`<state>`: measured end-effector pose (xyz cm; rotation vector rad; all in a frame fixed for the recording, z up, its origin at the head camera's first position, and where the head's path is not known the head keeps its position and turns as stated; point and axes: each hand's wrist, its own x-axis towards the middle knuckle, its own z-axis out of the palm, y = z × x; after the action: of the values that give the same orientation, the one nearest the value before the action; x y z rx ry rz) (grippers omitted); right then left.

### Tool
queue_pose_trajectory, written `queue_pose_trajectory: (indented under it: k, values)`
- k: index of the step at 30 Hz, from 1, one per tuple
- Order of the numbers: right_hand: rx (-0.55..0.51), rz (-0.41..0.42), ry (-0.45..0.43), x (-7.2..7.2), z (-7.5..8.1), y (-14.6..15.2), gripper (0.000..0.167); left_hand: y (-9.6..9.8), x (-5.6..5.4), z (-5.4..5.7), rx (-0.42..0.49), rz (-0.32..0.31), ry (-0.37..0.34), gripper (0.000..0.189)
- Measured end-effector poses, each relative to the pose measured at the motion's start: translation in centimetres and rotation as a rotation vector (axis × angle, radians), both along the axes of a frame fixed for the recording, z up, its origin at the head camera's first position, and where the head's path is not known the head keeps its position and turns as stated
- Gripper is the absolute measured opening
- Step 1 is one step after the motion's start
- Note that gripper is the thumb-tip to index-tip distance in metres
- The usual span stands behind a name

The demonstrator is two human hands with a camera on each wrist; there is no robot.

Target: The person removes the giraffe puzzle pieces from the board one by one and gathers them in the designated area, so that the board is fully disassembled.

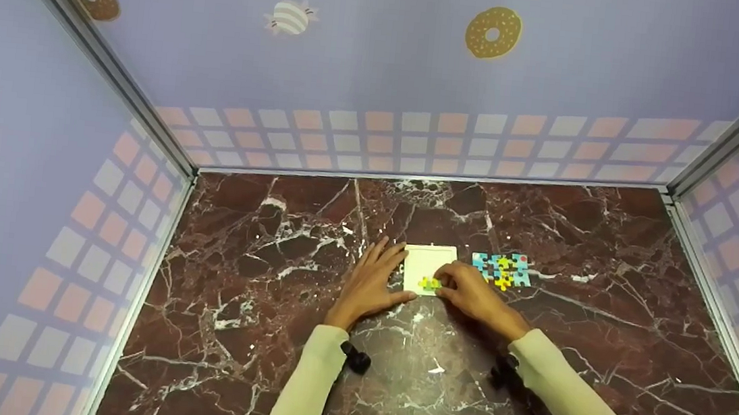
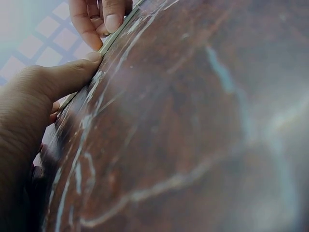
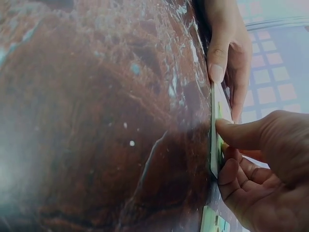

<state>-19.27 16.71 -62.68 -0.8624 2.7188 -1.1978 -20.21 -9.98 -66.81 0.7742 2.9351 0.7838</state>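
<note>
A square cream puzzle tray (image 1: 420,260) lies flat on the marble-patterned table. My left hand (image 1: 372,282) rests along its left side with fingers extended, the thumb touching the near left corner. Over the tray's lower right part, my right hand (image 1: 470,292) pinches a yellow-green jigsaw puzzle piece (image 1: 430,283), its fingertips hiding some of it. In the right wrist view, the thumb (image 3: 241,134) and curled fingers meet at the tray edge (image 3: 214,135). Both hands also show close together in the left wrist view, with the left thumb (image 2: 79,72) on the rim.
Right of the tray lies a group of blue and yellow jigsaw pieces (image 1: 501,269), several of them fitted closely together. Purple walls (image 1: 384,53) with printed squares and sweets enclose the table (image 1: 260,360) at the back and both sides.
</note>
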Motion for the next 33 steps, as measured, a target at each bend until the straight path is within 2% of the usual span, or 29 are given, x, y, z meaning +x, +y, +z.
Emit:
queue_pose_trajectory:
  k: [10, 19, 24, 28, 33]
  values:
    - [0.006, 0.004, 0.010, -0.30, -0.16, -0.20, 0.017, 0.00, -0.02, 0.15, 0.010, 0.007, -0.016, 0.100]
    - [-0.029, -0.003, 0.001, -0.22, -0.37, -0.27, 0.026, -0.08, -0.07, -0.02, 0.002, 0.000, -0.016, 0.102]
    - [-0.043, -0.043, 0.026, 0.22, -0.20, -0.27, 0.020, -0.12, -0.01, 0.00, -0.020, 0.007, -0.027, 0.103]
    - [-0.088, -0.055, 0.068, 0.48, -0.15, -0.12, 0.013, -0.08, 0.06, 0.08, -0.020, 0.018, -0.032, 0.103]
    - [-0.156, -0.082, 0.065, 0.55, -0.21, 0.52, 0.009, 0.03, 0.06, 0.11, -0.028, 0.010, -0.027, 0.103]
